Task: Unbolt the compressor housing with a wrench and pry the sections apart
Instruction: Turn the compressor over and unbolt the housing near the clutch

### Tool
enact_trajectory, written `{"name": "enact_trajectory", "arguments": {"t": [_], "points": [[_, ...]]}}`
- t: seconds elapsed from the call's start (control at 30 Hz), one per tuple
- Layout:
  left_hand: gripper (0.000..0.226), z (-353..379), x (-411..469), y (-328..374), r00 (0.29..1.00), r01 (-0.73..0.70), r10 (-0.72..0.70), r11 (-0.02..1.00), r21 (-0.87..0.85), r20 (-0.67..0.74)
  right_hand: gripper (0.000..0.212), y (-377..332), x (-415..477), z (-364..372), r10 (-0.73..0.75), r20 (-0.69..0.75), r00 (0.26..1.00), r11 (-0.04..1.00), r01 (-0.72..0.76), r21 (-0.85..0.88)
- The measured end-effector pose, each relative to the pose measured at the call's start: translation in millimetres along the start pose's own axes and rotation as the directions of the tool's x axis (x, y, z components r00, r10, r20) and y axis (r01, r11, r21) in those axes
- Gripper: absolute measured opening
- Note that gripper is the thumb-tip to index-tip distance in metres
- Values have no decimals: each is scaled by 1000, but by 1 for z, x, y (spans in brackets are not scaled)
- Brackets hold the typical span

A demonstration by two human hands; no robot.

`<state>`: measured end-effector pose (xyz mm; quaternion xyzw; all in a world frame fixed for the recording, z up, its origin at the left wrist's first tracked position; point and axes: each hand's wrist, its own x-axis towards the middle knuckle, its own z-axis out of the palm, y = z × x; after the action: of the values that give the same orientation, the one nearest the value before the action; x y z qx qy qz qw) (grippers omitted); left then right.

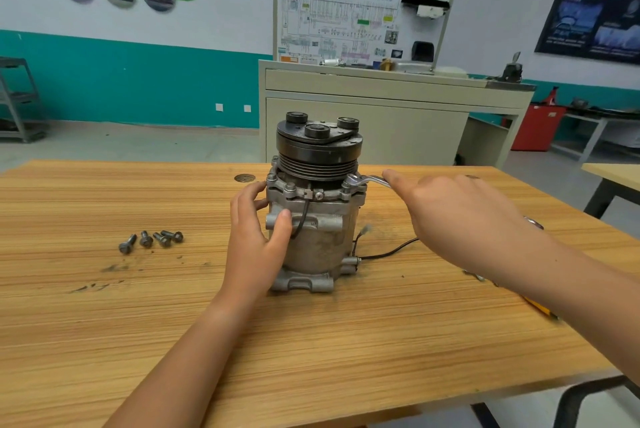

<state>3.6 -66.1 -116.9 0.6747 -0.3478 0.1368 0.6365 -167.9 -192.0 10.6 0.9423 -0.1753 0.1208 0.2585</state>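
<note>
The compressor [315, 219] stood upright on the desk [138, 306], a cast-metal block that looked heavy, rigid and probably greasy, so the left hand [258, 230] clasped its body to steady it while the right hand [460, 219] gripped the wrench [363, 180] seated on a flange bolt [346, 185].

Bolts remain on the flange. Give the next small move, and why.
Probably swing the wrench to loosen the right-side flange bolt: its head sits on that bolt, the right hand is on its handle, and the left hand steadies the compressor housing.

Wooden table [104, 323] — behind it, a wiring-diagram board [346, 22].
</note>
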Motion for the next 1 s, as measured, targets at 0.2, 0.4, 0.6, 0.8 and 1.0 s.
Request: {"name": "enact_trajectory", "arguments": {"t": [0.2, 0.4, 0.6, 0.8, 1.0], "points": [[40, 0, 1, 0, 1000, -3, 3, 1000, -1, 1, 67, -31, 6, -19, -14, 160, 987, 990, 36, -137], [42, 0, 0, 0, 1000, 5, -5, 1000, 13, -1, 46, -6, 17, -20, -147, 90, 985, 951, 166, -262], [41, 0, 1, 2, 1000, 7, -7, 1000, 9, 0, 57, 25, 36, -3, -217, -63, 974, 948, 195, -251], [43, -3, 2, 0, 1000, 7, -7, 999, 43, -9, 45, 28, 75, 28, -208, -109, 972, 970, 190, -152], [41, -2, 0, 1, 1000, 15, -16, 1000, 26, 6, 42, 15, 87, 53, -147, -246, 958, 989, 146, -24]]}}
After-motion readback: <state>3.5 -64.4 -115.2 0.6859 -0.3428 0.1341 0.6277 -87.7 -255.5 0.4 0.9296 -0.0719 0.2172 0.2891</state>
